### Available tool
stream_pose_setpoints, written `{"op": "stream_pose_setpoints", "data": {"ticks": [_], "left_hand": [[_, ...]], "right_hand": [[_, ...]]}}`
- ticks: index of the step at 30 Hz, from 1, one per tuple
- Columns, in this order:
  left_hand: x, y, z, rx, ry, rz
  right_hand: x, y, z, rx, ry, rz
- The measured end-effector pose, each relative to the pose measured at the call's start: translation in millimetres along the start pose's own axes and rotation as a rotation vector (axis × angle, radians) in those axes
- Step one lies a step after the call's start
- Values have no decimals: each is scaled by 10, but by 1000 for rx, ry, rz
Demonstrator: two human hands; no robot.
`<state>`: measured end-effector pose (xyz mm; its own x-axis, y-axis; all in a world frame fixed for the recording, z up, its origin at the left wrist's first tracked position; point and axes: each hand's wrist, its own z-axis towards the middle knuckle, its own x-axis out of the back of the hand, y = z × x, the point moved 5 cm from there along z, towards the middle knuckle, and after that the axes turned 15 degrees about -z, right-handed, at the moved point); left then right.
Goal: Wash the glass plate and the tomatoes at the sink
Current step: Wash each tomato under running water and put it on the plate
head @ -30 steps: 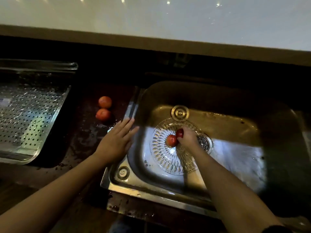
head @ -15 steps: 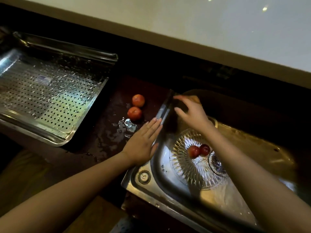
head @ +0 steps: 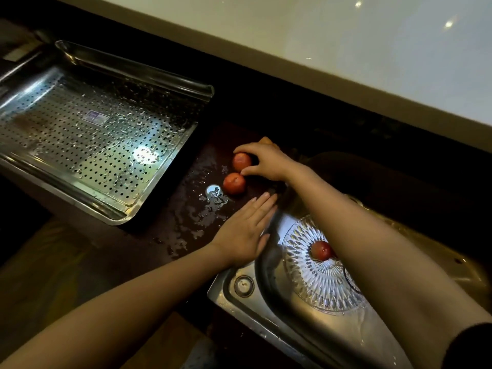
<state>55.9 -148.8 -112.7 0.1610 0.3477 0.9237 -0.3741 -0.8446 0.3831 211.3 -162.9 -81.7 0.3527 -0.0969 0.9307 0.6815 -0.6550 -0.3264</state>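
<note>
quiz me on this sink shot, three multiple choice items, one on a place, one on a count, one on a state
1. Where does the glass plate lie?
A. on the perforated tray
B. in the sink
C. on a shelf

2. How many tomatoes lie on the counter?
A. one
B. two
C. four

3. How is the left hand held?
A. flat, fingers straight
B. gripping a tomato
C. curled in a fist

Answers:
1 B: the plate sits in the basin, with a third tomato on it.
2 B: the far tomato, which the right hand curls round, and the near tomato beside it.
3 A: it rests flat at the sink's edge and holds nothing.
</note>
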Motion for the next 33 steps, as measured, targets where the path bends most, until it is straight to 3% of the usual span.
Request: {"op": "stream_pose_setpoints", "data": {"ticks": [6,8,12,15,19,23,26,30,33], "left_hand": [[-24,-19,-9,28,-141,149],[57,33,23,33,-109,87],[392,316,319,162,140,-474],[439,672,710,390,150,-942],[292,1537,1191,441,-70,-1410],[26,2499,1432,377,-292,-1480],[-254,3181,1438,392,-465,-1594],[-574,3838,1322,385,-711,-1591],[-705,4089,1293,426,-755,-1601]], "right_hand": [[243,287,-456,-131,192,253],[375,431,-779,-210,271,367],[519,642,-1619,-412,416,465],[574,700,-2256,-524,499,462],[672,804,-3085,-699,623,396],[572,928,-3915,-850,723,451],[327,1016,-4547,-987,919,715],[49,1070,-5128,-1058,1308,1261],[-15,1133,-5367,-1092,1486,1354]]}}
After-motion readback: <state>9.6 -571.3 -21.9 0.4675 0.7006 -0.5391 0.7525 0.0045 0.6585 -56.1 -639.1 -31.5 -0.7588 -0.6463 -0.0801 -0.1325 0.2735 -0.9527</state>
